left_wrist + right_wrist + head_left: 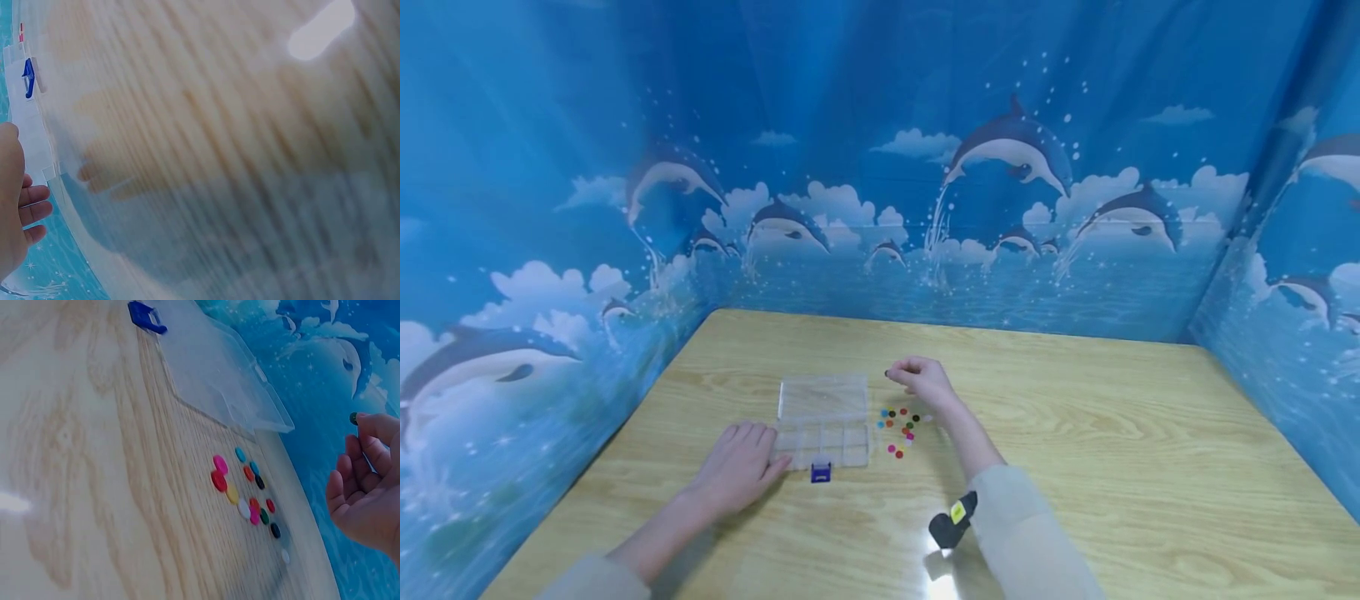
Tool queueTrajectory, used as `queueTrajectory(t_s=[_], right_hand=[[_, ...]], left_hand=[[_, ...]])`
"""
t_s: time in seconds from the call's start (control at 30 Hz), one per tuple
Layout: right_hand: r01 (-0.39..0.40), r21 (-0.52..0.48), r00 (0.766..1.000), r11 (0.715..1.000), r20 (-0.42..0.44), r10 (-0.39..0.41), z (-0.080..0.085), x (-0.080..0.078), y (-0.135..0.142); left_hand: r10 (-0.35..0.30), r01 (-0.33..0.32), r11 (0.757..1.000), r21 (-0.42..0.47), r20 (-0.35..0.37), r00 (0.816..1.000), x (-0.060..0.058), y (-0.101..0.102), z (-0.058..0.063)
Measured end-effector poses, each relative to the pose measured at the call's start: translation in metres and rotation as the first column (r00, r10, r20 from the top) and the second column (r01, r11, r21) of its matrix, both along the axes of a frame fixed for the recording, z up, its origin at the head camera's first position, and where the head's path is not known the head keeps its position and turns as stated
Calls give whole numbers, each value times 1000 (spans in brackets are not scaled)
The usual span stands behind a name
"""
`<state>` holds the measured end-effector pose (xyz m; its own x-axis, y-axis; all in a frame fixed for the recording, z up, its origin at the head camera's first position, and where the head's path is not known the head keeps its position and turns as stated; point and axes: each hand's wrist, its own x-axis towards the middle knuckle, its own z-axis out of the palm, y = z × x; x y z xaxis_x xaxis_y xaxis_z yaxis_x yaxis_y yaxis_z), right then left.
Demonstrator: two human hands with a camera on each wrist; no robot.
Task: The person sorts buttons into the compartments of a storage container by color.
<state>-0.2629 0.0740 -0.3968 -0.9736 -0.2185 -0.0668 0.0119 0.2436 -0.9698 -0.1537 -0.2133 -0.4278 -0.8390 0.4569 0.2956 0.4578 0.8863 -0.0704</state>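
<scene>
My right hand [922, 381] pinches a small dark green button [354, 418] between thumb and fingertips, raised above the table behind the loose buttons. Its other fingers are loosely bent. A clear plastic box [833, 442] lies with its lid [823, 398] folded back, showing several compartments and a blue latch [821, 473] at the front. My left hand [739, 467] rests at the box's left side, its thumb touching the front left corner and its fingers relaxed. Right of the box, several coloured buttons [219, 480] lie scattered, among them red, pink, blue, black, yellow and white ones.
The wood-grain table [1112, 450] extends widely to the right of the buttons. A blue curtain [880, 167] printed with dolphins stands along the table's back and sides. A black device with a yellow label [953, 518] sits at the right wrist.
</scene>
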Motion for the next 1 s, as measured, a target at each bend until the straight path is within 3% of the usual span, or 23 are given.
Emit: queueTrajectory(t_s=[0.23, 0.5, 1.0], right_hand=[[-76, -22, 996, 997, -59, 74, 3, 6, -17], [-116, -63, 992, 991, -58, 113, 8, 16, -34], [-191, 39, 970, 981, -142, 195, -1, 25, -77]], left_hand=[[-9, 9, 1000, 1, -8, 1000, 0, 1, 1], [-26, 26, 1000, 3, -23, 999, 0, 1, 1], [-25, 25, 1000, 1, -40, 999, -1, 0, 0]])
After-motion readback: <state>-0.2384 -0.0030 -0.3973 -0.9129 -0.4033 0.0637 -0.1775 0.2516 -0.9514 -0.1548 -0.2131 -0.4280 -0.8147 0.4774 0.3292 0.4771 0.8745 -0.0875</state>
